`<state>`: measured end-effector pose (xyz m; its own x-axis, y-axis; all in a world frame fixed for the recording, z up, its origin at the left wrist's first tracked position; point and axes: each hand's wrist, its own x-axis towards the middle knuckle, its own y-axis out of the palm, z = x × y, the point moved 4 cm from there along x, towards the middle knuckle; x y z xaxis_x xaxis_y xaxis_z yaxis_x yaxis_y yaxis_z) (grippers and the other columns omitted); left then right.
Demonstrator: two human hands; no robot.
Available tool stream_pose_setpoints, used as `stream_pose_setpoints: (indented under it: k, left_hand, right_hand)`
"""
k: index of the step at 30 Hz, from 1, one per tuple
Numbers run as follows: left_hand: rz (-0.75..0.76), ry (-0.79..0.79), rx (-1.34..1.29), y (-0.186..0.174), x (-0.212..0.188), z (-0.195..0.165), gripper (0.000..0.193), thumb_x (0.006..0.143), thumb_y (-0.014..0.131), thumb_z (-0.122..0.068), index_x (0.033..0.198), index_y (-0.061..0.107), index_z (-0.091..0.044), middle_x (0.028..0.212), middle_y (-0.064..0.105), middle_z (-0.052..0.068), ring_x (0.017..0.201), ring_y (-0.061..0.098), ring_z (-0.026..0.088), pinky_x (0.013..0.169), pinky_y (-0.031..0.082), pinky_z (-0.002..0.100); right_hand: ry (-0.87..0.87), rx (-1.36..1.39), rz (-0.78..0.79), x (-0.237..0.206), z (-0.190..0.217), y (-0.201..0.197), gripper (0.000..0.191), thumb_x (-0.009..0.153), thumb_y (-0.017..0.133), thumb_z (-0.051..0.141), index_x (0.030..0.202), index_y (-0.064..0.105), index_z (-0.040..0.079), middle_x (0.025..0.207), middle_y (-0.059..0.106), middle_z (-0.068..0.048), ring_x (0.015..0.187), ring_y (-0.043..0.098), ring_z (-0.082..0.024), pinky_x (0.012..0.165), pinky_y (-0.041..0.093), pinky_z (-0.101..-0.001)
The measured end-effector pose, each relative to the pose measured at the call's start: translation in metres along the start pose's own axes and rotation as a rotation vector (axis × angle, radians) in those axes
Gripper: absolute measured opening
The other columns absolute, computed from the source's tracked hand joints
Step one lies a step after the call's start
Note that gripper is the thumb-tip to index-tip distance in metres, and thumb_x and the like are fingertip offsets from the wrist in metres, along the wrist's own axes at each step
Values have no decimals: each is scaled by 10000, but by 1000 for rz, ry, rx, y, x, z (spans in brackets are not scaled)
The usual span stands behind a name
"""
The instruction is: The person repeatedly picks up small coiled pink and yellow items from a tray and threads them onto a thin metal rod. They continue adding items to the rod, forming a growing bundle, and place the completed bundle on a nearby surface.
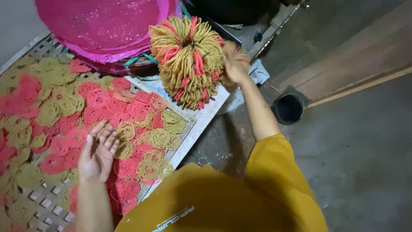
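My right hand (234, 64) grips a yellow-and-pink noodle bundle (189, 60); my left hand (98, 152) hovers spread above coiled noodle rounds (128, 116) on the lattice tray (47, 202).

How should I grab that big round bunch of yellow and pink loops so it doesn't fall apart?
Probably grip the bunch from behind, on its right side, where the right hand now holds it. The loops fan out from a middle point, so the gathered back seems firmest. The loose loop ends at the front and bottom would likely slip or break.
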<state>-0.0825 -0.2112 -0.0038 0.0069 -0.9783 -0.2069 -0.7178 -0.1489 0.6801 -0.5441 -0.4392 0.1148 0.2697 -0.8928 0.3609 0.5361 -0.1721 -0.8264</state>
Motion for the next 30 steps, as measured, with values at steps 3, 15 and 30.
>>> stream_pose_setpoints:
  k: [3, 15, 30]
  left_hand:
    - [-78, 24, 15, -17, -20, -2, 496, 1126, 422, -423, 1499, 485, -102, 1372, 586, 86, 1285, 558, 235, 1132, 431, 413]
    - [-315, 148, 110, -70, -73, -12, 413, 1123, 476, -356, 1459, 504, -118, 1321, 612, 60, 1212, 597, 205, 1060, 479, 366]
    - [-640, 409, 788, -105, -178, -20, 387, 1027, 580, -130, 1388, 523, -1, 1247, 663, 115, 1138, 642, 188, 989, 520, 326]
  right_hand:
    - [116, 3, 125, -4, 0, -2, 493, 1093, 451, 269, 1506, 480, 2, 1566, 452, -272, 1412, 476, -395, 1190, 368, -433]
    - [177, -350, 133, -67, -22, 11, 710, 1056, 555, 405, 1626, 247, 113, 1681, 190, -248, 1526, 164, -442, 1209, 184, -566]
    - [-370, 997, 564, -140, 326, 144, 352, 1023, 416, -25, 1310, 620, -20, 1059, 691, -130, 951, 674, -269, 947, 527, -360]
